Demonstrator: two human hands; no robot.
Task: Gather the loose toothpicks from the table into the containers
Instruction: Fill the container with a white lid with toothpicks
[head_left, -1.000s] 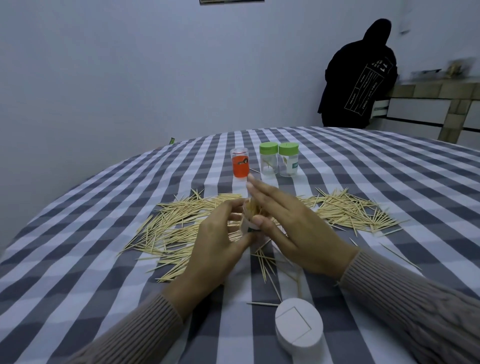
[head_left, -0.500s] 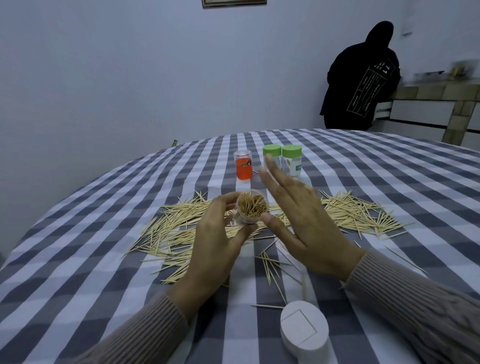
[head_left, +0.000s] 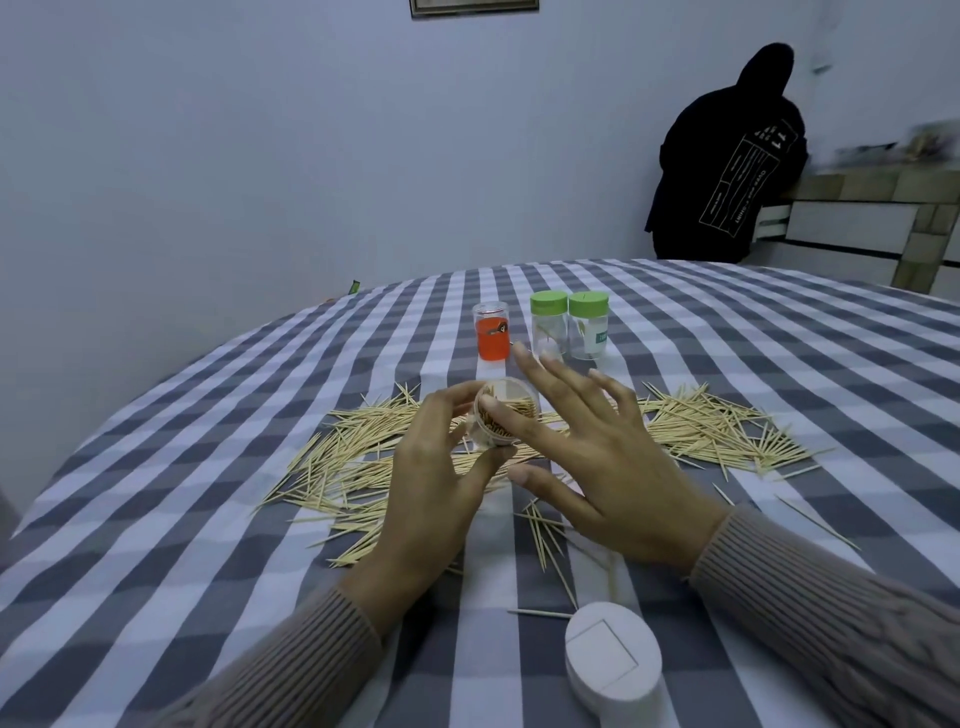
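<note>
- Step in hand: settling toothpicks inside the clear container (head_left: 500, 420); it is tilted, mouth toward the camera, well filled
- Left hand (head_left: 431, 488): fingers curled round the container, above the worktop (head_left: 208, 467)
- Right hand (head_left: 602, 467): fingers spread and straight, index tip at the rim, gripping nothing
- Loose toothpicks (head_left: 717, 431) lie in piles on both sides; next move calls for pinching another bunch and aligning it
</note>
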